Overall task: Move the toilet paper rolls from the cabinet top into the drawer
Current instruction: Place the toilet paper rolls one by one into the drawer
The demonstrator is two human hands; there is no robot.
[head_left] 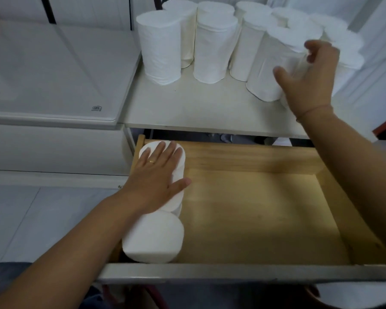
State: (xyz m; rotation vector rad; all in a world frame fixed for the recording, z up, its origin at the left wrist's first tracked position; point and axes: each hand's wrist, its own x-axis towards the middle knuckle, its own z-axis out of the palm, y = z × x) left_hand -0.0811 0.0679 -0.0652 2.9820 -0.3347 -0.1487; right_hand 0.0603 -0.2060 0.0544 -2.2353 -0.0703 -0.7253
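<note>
Several white toilet paper rolls [212, 47] stand upright on the white cabinet top [187, 108]. Below it the wooden drawer [265, 210] is pulled open. A few rolls stand in a row along its left wall; the nearest roll [153, 238] is at the front left corner. My left hand [158, 175] lies flat, fingers spread, on top of the rolls at the drawer's back left. My right hand [308, 79] reaches over the cabinet top with fingers curled around a roll [270, 70] at the right of the group; it looks blurred.
A white glass-topped appliance [49, 81] stands left of the cabinet, its edge beside the rolls. A white wall or panel [379, 63] closes the right side. The drawer's white front edge [232, 273] runs across the bottom. Pale floor tiles lie at lower left.
</note>
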